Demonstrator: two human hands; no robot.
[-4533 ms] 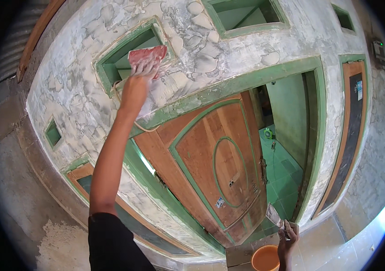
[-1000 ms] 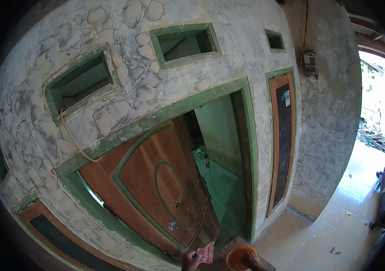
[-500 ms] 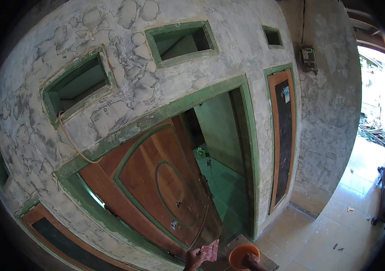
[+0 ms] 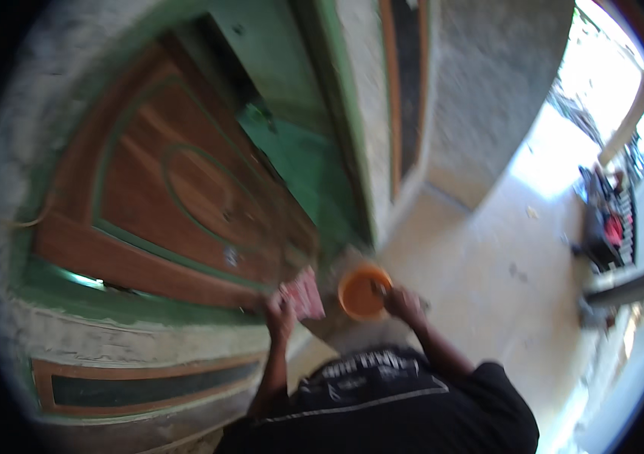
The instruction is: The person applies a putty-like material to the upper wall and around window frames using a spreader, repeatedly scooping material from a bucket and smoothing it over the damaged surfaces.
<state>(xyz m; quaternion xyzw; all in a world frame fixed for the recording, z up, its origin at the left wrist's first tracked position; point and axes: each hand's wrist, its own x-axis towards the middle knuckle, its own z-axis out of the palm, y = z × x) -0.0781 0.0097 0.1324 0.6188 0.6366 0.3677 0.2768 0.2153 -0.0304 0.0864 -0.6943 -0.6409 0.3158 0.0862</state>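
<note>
My left hand (image 4: pixel 281 314) is closed on the edge of a flat pinkish-red piece (image 4: pixel 307 295), which looks like a sheet or a packet, held low in front of the door. To its right is an orange bucket (image 4: pixel 362 303), seen from above. My right hand (image 4: pixel 403 303) is closed at the bucket's right rim. A small dark shape reaches from the fingers into the bucket, but blur hides whether it is a tool. The brown wooden door (image 4: pixel 186 189) with green trim stands ajar beyond my left hand.
Green-framed rough plaster wall surrounds the doorway. A narrow dark panel (image 4: pixel 144 390) is low on the left. The tiled floor (image 4: pixel 481 280) runs off to the right, towards a dark rack with cluttered things (image 4: pixel 605 223). Green floor (image 4: pixel 291 159) shows inside the doorway.
My view has tipped downward, bringing my forearms and dark shirt into sight. My right hand has shifted outward from inside the bucket to its right rim. My left hand keeps the pinkish-red piece.
</note>
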